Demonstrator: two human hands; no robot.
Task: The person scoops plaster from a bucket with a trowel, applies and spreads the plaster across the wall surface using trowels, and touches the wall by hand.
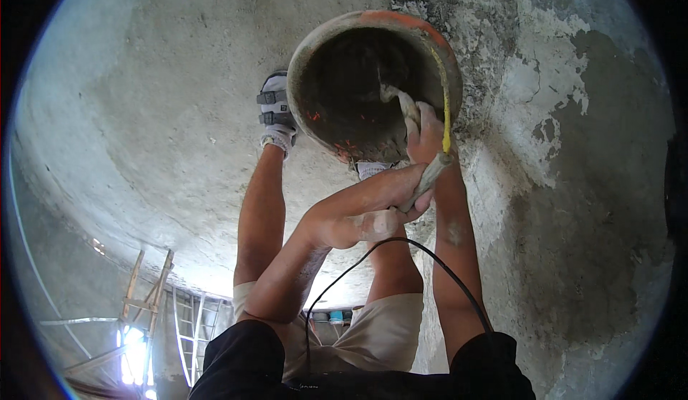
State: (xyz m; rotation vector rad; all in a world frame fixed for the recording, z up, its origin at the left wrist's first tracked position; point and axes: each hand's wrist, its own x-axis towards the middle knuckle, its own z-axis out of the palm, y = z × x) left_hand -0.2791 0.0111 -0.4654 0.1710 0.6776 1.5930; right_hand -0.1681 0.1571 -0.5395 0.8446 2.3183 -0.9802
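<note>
A round bucket (304, 52), orange under a coat of grey cement, stands in front of me with its mouth toward me. My right hand (428, 135) reaches over its near right rim, fingers closed around the cement-caked handle of what looks like a trowel (408, 108). The tool's bent neck points into the bucket; its blade is lost in the dark. Closed around a grey tube-like bucket handle grip (428, 179) is my left hand (390, 203), just nearer to me. A yellow strand (446, 106) runs from the bucket's rim to the grip's upper end.
My left foot in a strapped sandal (276, 110) is beside the bucket; my other foot is mostly hidden behind it. A rough grey wall with peeling patches (541, 92) rises at right. A black cable (444, 267) loops before my body. Wooden ladder-like frames (150, 292) stand lower left.
</note>
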